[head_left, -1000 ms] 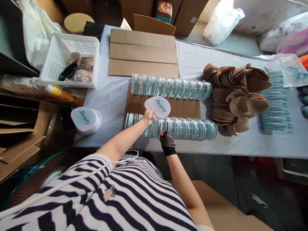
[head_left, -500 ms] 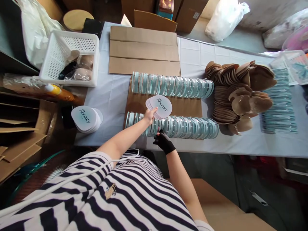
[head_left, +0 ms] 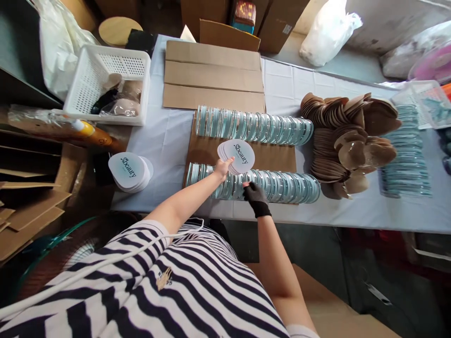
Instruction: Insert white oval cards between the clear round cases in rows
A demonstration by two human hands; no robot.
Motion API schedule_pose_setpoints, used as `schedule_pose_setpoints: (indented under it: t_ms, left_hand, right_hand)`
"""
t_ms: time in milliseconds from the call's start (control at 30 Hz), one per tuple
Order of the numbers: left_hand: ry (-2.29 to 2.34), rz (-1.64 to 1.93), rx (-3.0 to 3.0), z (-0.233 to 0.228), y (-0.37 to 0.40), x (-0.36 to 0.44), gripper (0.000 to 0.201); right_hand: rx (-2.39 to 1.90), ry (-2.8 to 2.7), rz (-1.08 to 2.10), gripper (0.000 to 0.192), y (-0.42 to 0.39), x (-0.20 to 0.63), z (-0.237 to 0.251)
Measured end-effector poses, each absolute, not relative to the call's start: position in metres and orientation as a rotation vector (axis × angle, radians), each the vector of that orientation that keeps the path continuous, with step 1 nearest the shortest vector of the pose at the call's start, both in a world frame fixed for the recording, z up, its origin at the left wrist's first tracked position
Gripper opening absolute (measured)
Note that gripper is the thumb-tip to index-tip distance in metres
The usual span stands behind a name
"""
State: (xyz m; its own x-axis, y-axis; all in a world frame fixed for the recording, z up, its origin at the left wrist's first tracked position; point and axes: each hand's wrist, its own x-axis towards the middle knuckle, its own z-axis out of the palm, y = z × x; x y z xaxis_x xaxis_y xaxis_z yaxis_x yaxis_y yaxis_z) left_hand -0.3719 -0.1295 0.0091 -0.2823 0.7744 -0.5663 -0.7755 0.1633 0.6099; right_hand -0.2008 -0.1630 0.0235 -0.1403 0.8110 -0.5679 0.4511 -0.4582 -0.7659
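My left hand (head_left: 222, 168) is out over the near row of clear round cases (head_left: 253, 186), fingers pinching a small fanned stack of white printed cards (head_left: 237, 156) by its near edge, so the cards hang just above the brown cardboard sheet (head_left: 278, 158) between the two rows. My right hand (head_left: 254, 195), in a dark dotted glove, sits on that near row about at its middle, fingers curled down onto the case tops; whether they actually pinch one I cannot tell. The near row runs along the bench's (head_left: 352, 211) front edge, and the far row of cases (head_left: 254, 127) lies parallel behind it. Toward the bench's left edge rests another pile of the same cards (head_left: 128, 172), with a white basket (head_left: 105, 84) at the far left corner. Toward the right edge, brown heart-shaped pieces (head_left: 347, 138) are heaped.
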Motion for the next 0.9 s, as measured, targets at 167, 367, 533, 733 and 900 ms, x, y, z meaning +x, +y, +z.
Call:
schedule_pose_setpoints:
  t_ms: [167,367,533,733,900]
  left_hand:
    - [1.018,1.485,0.134,0.011,-0.149,-0.373,0.029]
    - [1.087,1.486,0.215,0.009,-0.169,-0.381,0.023]
    - [1.050,1.541,0.144,0.014,-0.162,-0.406,0.024]
    - [1.141,1.523,0.021,0.007,-0.149,-0.438,0.025]
    - [1.099,1.505,0.038,0.004,-0.153,-0.435,0.024]
  right_hand:
    - [-1.771,-1.814,0.656,0.060,-0.136,-0.214,0.052]
    - [-1.620,-1.971,0.483,0.044,-0.171,-0.264,0.053]
    - [-1.928,-1.661,0.499,0.052,-0.215,-0.241,0.054]
    - [-2.301,-2.203,0.716,0.042,-0.298,-0.222,0.043]
    - [-2.241,-2.354,0.735,0.036,-0.267,-0.270,0.022]
